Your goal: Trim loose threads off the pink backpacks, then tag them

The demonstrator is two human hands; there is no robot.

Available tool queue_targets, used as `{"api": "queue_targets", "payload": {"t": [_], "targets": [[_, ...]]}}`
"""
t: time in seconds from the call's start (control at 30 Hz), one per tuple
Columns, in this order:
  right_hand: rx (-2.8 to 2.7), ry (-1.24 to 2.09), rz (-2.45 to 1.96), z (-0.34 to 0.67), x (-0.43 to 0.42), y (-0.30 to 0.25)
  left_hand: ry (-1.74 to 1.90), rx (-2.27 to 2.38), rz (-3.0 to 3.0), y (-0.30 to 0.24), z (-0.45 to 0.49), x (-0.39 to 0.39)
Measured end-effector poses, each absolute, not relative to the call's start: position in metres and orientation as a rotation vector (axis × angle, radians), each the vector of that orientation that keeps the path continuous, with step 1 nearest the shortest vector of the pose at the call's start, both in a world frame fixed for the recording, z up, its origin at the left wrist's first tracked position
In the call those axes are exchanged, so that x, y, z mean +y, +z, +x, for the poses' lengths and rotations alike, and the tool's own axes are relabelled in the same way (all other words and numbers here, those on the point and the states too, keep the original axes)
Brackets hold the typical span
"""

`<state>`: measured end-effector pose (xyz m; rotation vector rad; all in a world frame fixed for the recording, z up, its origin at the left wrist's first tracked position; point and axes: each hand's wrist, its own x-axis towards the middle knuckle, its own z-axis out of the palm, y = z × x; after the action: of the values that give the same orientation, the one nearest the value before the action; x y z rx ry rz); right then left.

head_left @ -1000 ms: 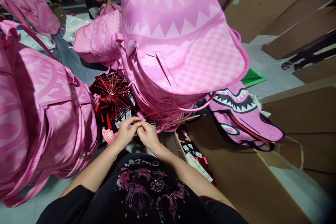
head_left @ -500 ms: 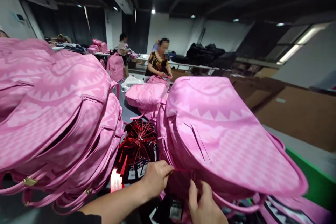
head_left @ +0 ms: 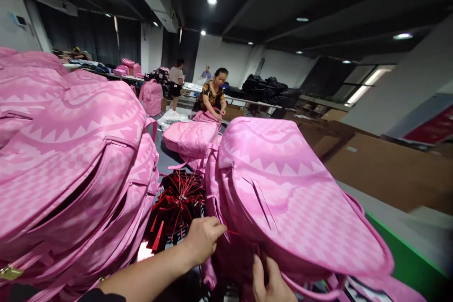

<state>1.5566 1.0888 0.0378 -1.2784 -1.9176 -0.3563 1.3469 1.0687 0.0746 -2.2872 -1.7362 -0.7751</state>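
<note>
A pink backpack (head_left: 276, 174) with a checker and zigzag print lies front side up before me. At its near left edge my left hand (head_left: 202, 241) is closed, thumb and fingers pinched on a thin red string (head_left: 231, 232) that runs toward the bag. My right hand (head_left: 272, 283) is by the bag's lower edge, thumb and finger bent close together at the seam. What lies between those fingertips is too small to make out. Beyond my left hand lies a bundle of black and red hang tags (head_left: 180, 203), their red strings fanned out from one point.
Several pink backpacks (head_left: 88, 151) are stacked on the left. Another pink backpack (head_left: 191, 139) lies farther ahead, where a person (head_left: 214, 96) handles a pink bag. Cardboard boxes (head_left: 375, 165) and a green panel (head_left: 403, 250) are on the right.
The view has tilted up and turned slightly right, so the bags appear shifted left and lower. Both hands stay at the same backpack's edge. The far standing person has turned away.
</note>
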Motion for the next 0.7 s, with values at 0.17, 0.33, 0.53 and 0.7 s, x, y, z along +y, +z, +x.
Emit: {"api": "queue_targets", "payload": {"t": [0.17, 0.33, 0.53, 0.7], "targets": [[-1.825, -0.178, -1.301, 1.545, 1.071, 0.055, -0.851, -1.697, -2.332, 0.073, 1.339, 1.061], [-1.822, -0.022, -1.318, 1.541, 1.066, 0.056, -0.913, -1.676, -2.298, 0.066, 1.334, 1.06], [-1.804, 0.026, -1.315, 1.544, 1.06, 0.061, -0.817, -1.656, -2.367, 0.074, 1.348, 1.061], [-1.741, 0.058, -1.315, 1.556, 1.059, 0.065, -0.709, -1.613, -2.533, 0.08, 1.365, 1.069]]}}
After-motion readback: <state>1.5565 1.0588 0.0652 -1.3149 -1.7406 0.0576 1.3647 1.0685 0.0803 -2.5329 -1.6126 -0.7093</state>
